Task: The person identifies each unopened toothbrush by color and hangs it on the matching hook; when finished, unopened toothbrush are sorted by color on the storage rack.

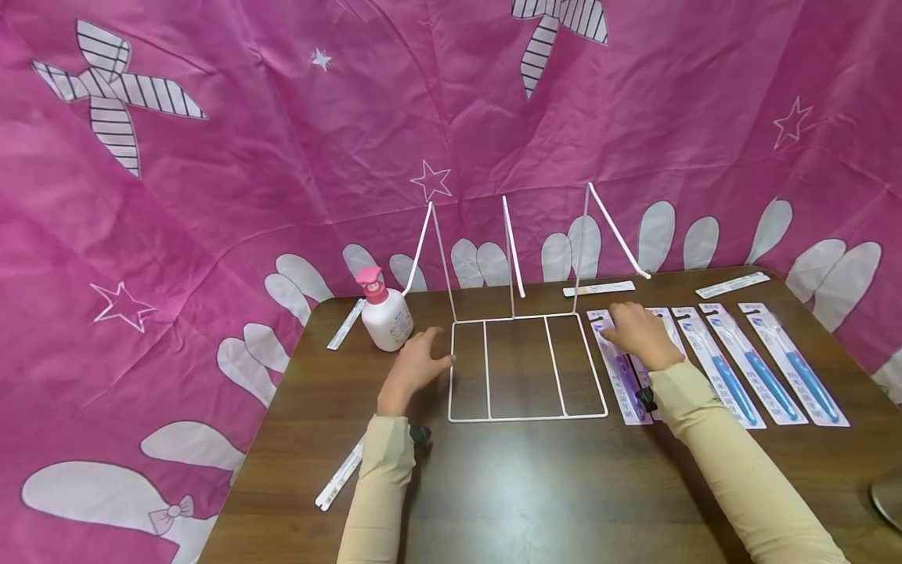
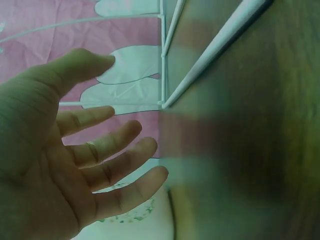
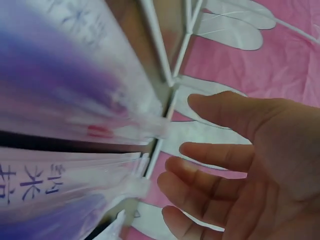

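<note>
A white wire rack [image 1: 528,421] with slanting prongs stands mid-table. Just left of it hovers my left hand [image 1: 417,366], fingers spread and loosely bent, holding nothing; the left wrist view shows its bare palm [image 2: 45,185]. A white pump bottle [image 1: 387,323] with a pink head is close behind that hand. Over the row of packaged toothbrushes on the right is my right hand [image 1: 643,335], relaxed and holding nothing. Beneath it lie a purple toothbrush pack [image 1: 620,372] and another pack partly hidden by the hand. Several blue toothbrush packs [image 1: 757,364] lie farther right.
Narrow white packets lie around the table: one at the front left [image 1: 340,475], one beside the bottle [image 1: 345,324], one behind the rack [image 1: 599,288] and one at the back right [image 1: 733,285]. A round metallic object [image 1: 888,501] shows at the right edge. Pink cloth [image 1: 282,157] hangs behind.
</note>
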Demonstrator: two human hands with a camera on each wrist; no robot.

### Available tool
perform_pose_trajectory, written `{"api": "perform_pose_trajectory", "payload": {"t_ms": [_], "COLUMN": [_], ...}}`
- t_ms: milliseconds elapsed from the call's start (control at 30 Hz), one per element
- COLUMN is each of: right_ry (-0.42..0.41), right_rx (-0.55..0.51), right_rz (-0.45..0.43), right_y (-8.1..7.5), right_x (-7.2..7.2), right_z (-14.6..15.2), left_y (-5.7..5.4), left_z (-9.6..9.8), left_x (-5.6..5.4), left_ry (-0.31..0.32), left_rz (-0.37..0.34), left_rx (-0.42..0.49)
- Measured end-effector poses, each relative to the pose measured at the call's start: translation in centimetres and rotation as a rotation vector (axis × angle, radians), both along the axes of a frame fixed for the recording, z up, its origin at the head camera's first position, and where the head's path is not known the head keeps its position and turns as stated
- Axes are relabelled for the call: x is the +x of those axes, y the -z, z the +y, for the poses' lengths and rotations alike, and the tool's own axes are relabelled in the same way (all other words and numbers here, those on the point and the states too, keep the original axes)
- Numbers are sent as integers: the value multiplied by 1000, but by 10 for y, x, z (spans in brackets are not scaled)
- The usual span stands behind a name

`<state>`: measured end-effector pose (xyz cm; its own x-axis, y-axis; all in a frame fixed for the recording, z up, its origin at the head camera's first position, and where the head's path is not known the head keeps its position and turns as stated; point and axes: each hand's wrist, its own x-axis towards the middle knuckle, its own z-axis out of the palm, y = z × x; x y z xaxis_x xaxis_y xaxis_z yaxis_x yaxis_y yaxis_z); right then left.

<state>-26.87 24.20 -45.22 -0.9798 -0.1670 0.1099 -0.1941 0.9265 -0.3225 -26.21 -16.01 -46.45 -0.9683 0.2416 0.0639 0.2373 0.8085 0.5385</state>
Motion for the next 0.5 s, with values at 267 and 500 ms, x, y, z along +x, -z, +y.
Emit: {"api": "perform_pose_trajectory", "payload": {"t_ms": [267, 500], "right_ry": [22, 55], "right_rx": [-9, -24], "right_rz": [-50, -56], "right_y": [6, 7], "right_x": [-12, -19], "right_z": [1, -3], "left_y": [12, 16], "left_z": [-2, 6], "left_x": [5, 9], "left_ry": [-22, -22], "left_rz": [-16, -84], "left_rx": [32, 52]}}
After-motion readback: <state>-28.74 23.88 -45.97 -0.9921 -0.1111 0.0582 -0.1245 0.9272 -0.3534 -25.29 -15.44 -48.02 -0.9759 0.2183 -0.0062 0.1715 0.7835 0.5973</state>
